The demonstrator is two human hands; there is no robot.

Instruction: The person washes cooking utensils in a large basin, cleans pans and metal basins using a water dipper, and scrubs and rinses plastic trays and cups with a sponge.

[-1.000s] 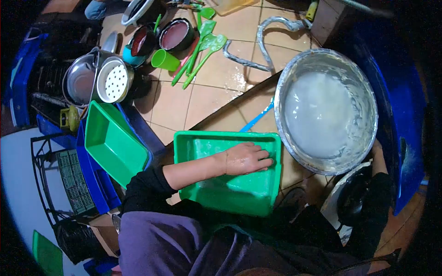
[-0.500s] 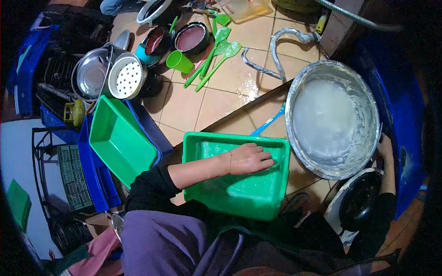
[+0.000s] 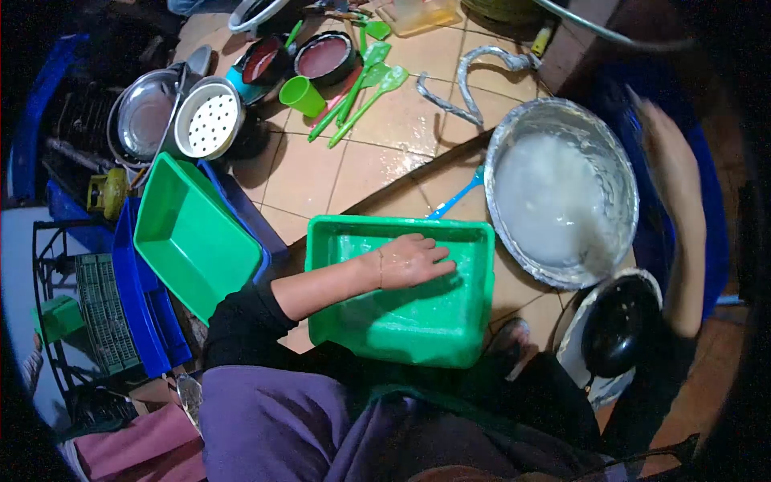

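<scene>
Two hands seen; left hand (image 3: pixel 414 261) held over green tub (image 3: pixel 426 317), set just left of basin (image 3: pixel 617 189); right hand (image 3: pixel 665 136), blurred, held up at basin's right; whether either grip is closed cannot be told.

Beige tiled floor (image 3: pixel 309 181); patchily glinting

Around me the room is dim; the beige, square-tiled floor (image 3: pixel 309 181) catches the most light. White glare glints on it beyond a green, rectangular plastic tub (image 3: pixel 418 313), whose near left corner lies in soft shadow. Small highlights dot the pale, cloudy liquid (image 3: pixel 534 193) inside a round, grey, streaked basin (image 3: pixel 625 173). The person's bare left hand (image 3: pixel 408 262) looks fairly crisp; the bare right hand (image 3: pixel 665 135) smears with motion blur. Toward the edges, shapes bow and sink into grainy black.
</scene>
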